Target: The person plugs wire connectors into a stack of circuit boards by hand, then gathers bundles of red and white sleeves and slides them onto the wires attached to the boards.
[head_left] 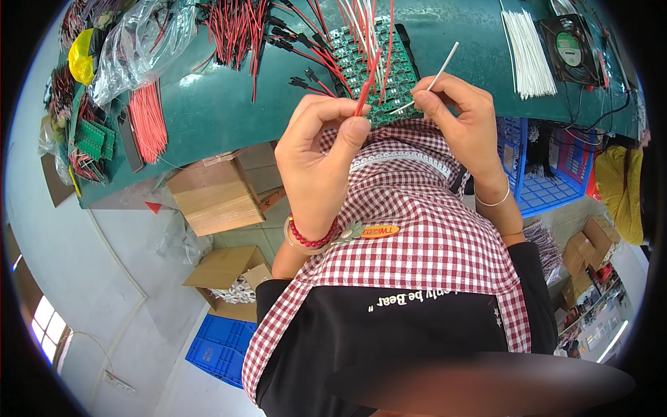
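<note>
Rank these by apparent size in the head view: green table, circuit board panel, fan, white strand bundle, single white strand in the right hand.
1. Green table
2. Circuit board panel
3. Fan, white strand bundle: look alike, unranked
4. Single white strand, right hand

left hand (321, 149): holding slim red piece (367, 88) | right hand (467, 125): holding white wire (445, 62) | green circuit panel (401, 69): near both

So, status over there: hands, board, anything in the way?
Left grip pinching red wiring; right grip, a white wire. Green circuit board on table, partly covered by red and white wires.
</note>
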A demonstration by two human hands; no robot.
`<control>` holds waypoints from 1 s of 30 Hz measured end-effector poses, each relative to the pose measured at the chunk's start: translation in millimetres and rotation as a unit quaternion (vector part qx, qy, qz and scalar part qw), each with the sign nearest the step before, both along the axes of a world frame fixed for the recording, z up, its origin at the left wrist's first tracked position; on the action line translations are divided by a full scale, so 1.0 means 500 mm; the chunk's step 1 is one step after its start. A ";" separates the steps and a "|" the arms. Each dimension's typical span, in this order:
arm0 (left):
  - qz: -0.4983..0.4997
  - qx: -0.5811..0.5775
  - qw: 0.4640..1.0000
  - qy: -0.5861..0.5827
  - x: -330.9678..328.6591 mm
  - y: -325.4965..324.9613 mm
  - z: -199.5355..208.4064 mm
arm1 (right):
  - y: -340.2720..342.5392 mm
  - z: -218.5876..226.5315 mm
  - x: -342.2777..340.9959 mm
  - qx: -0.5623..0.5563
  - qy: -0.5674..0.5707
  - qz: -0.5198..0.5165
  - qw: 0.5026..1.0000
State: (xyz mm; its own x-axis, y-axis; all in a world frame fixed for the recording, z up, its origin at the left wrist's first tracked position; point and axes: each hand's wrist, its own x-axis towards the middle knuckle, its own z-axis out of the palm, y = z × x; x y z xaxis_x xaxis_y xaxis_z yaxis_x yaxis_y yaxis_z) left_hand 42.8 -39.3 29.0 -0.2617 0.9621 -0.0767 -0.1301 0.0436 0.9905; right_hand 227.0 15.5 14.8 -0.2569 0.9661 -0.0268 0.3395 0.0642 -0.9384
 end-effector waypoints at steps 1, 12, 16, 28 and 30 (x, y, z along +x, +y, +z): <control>-0.007 -0.017 0.999 -0.028 0.000 -0.003 0.004 | 0.001 -0.001 0.001 0.000 0.000 0.000 1.000; 0.048 0.042 0.987 0.147 0.010 -0.004 -0.021 | 0.002 -0.003 -0.003 0.021 -0.011 0.012 1.000; 0.046 0.059 0.975 0.207 0.020 0.001 -0.022 | 0.003 0.006 -0.010 0.007 -0.010 0.029 1.000; 0.053 0.080 0.935 0.341 0.035 0.008 -0.035 | 0.003 -0.011 -0.007 0.062 -0.082 0.066 0.992; 0.051 0.078 0.936 0.338 0.038 0.006 -0.037 | 0.002 -0.007 -0.001 0.054 -0.078 0.060 0.994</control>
